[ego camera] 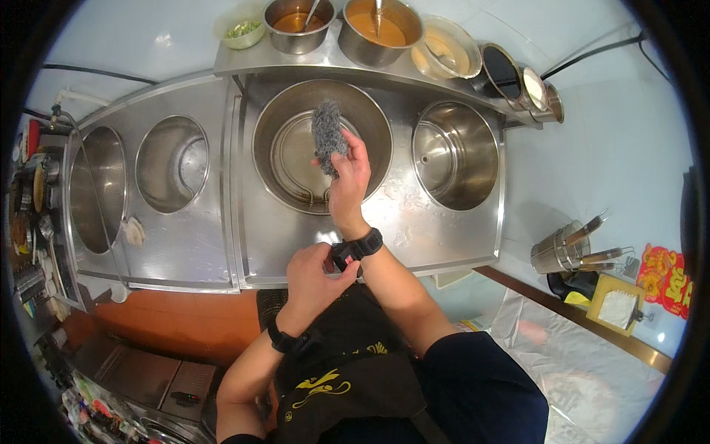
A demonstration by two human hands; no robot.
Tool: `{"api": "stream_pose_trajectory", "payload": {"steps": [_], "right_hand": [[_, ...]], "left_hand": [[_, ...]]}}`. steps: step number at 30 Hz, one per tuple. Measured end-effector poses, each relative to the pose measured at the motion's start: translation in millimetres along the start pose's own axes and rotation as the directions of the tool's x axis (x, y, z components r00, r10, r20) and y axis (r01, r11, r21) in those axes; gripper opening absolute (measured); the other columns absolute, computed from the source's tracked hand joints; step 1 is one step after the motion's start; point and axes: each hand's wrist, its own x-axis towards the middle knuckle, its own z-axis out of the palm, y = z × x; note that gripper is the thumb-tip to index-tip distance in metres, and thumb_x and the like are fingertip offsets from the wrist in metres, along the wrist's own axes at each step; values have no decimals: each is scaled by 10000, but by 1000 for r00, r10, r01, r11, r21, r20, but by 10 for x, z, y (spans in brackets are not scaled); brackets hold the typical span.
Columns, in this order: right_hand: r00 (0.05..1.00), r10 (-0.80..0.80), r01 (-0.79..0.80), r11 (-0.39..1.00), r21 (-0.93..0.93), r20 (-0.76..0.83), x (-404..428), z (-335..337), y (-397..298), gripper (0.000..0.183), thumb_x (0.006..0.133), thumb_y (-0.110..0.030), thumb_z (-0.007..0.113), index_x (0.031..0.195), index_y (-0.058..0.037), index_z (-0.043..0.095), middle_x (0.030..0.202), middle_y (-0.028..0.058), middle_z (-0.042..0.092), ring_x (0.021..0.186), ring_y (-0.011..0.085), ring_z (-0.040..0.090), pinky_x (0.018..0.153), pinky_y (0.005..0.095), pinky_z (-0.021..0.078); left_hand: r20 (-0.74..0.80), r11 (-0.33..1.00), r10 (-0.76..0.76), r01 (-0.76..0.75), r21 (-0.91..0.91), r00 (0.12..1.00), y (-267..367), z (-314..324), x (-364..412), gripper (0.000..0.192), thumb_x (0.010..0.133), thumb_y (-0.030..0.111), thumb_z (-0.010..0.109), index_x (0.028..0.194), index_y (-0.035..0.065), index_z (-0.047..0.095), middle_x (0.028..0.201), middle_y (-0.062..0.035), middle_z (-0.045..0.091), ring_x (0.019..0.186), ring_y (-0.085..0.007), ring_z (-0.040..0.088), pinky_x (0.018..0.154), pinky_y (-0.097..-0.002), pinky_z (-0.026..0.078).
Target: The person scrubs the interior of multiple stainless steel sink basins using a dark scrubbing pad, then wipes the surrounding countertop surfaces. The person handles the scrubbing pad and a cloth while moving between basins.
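My right hand (350,172) grips a grey steel-wool scouring pad (328,133) between thumb and fingers. Hand and pad are above the large round stainless-steel well (266,144), which has a ring-shaped tube at its bottom. A black device on a strap (355,251) is around my right wrist. The thumb and fingers of my left hand (319,280) are on either side of this device, pinching it. Another black band (282,338) circles my left wrist.
Smaller round wells flank the large one: one at right (455,161), others at left (172,164). Along the back shelf (310,61) stand metal pots of orange sauce (383,30) and several bowls. Noodle strainers with wooden handles (599,255) hang on the right wall. Water drops dot the steel counter (410,227).
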Motion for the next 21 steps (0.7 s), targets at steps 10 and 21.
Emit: {"api": "stream_pose_trajectory", "payload": {"steps": [10, 21], "right_hand": [[984, -34, 25, 998, 54, 174, -77, 190, -112, 485, 936, -59, 519, 1409, 40, 476, 1319, 154, 560, 1160, 236, 601, 853, 417, 624], [980, -111, 111, 994, 10, 168, -278, 316, -255, 522, 908, -60, 507, 1412, 58, 441, 1331, 186, 536, 1166, 273, 612, 856, 434, 628]], "left_hand": [[231, 879, -48, 151, -452, 972, -202, -346, 67, 361, 933, 297, 727, 778, 14, 565, 676, -58, 535, 633, -149, 528, 593, -319, 405], [462, 714, -34, 345, -609, 886, -268, -416, 98, 458, 1038, 304, 646, 705, 2, 557, 616, 19, 458, 628, -66, 392, 572, -288, 359]]}}
